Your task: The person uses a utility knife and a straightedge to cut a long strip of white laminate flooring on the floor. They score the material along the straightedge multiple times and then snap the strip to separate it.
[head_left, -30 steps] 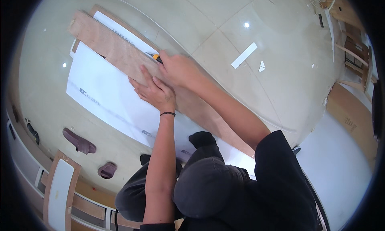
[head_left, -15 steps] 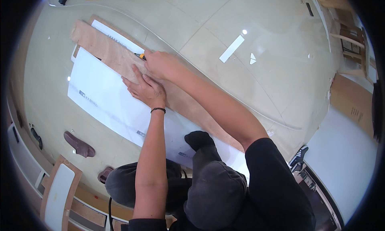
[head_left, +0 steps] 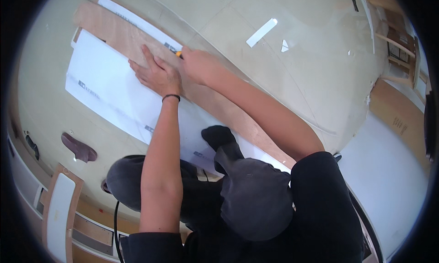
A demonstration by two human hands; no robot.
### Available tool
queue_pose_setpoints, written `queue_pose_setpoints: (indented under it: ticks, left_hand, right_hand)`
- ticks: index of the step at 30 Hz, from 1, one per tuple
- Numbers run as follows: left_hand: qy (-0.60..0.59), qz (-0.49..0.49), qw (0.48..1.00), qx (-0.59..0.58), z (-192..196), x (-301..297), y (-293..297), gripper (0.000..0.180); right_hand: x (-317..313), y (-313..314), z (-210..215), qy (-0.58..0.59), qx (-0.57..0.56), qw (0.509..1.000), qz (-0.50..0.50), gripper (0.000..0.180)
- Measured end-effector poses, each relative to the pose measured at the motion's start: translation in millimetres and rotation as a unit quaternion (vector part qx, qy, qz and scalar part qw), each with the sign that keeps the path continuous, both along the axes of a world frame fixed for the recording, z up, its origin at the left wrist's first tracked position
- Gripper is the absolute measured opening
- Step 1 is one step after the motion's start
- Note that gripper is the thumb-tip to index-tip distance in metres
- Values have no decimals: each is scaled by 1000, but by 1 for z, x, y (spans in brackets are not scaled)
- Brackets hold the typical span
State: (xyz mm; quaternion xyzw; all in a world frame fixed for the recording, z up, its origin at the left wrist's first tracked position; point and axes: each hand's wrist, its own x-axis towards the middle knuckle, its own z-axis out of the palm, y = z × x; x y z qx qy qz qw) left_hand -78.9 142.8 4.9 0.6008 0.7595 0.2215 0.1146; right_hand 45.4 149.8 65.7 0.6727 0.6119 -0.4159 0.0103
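Observation:
My left hand [head_left: 160, 79] lies with its fingers spread on a long light-brown wooden board [head_left: 116, 37], pressing it from above. The board lies slantwise over a large white sheet [head_left: 112, 87], which shows on both of its long sides. Along the board's far edge, my right hand [head_left: 199, 66] is closed round a utility knife [head_left: 179, 54] with a yellow-orange front. Its tip is by the white strip [head_left: 137, 21] of sheet beyond the board; the blade is too small to make out. The handle is hidden in my fist.
My sock-clad foot [head_left: 218, 136] rests on the sheet's near part. White offcuts [head_left: 261, 33] lie on the tiled floor at the far right. A brown shoe [head_left: 78, 148] is at left, a framed panel [head_left: 61, 212] at lower left, and a large white board [head_left: 379, 158] at right.
My right hand has slid the knife along the board's far edge, toward the right and nearer me. My left hand keeps its place on the board. The whole view has shifted.

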Motion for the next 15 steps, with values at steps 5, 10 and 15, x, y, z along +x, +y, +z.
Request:
queue_pose_setpoints:
  ticks: [5,10,15]
  left_hand:
    - [5,-6,1000,16,-3,-1,-1,51]
    - [13,3,1000,17,-4,0,-1,51]
    - [22,7,999,27,-9,-1,0,50]
  right_hand:
    - [32,-70,11,-35,-57,998,16,25]
    - [72,-164,25,-28,-81,996,-24,32]
    - [105,-241,27,-78,-144,987,-6,27]
